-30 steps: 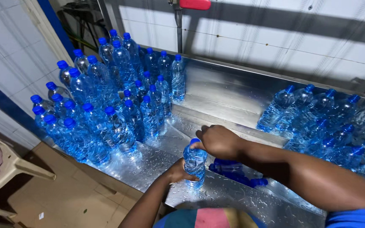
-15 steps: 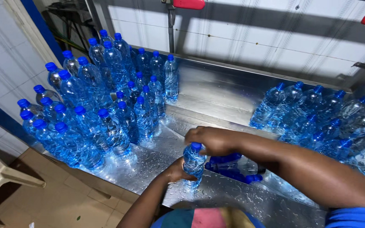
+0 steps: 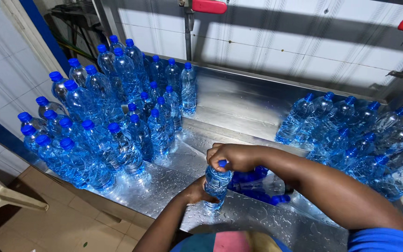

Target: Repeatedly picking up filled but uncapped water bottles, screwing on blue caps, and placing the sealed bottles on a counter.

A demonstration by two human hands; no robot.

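Currently, the status reads as follows.

Item in hand: a small clear plastic water bottle with a blue screw cap (image 3: 217, 183), standing upright on the wet stainless-steel desk (image 3: 257, 217), close to its near edge.

Left grip: your left hand (image 3: 196, 190) is wrapped around the body of the bottle from the left side and holds it steady.

Right grip: your right hand (image 3: 232, 156) is closed over the blue cap from above; the cap shows only partly beneath your fingers.

Position relative to grips: the bottle sits directly between both hands, body in the left, cap under the right, base on the desk.

Work done, as judged: a large group of upright capped bottles (image 3: 103, 126) stands packed on the left of the desk, all with blue caps on.

Work left, as judged: a second cluster of capped bottles (image 3: 350, 135) leans together on the right; whether these are finished cannot be told.

Nearby: a further bottle lying on its side (image 3: 257, 186) rests just behind the held one, under your right forearm.
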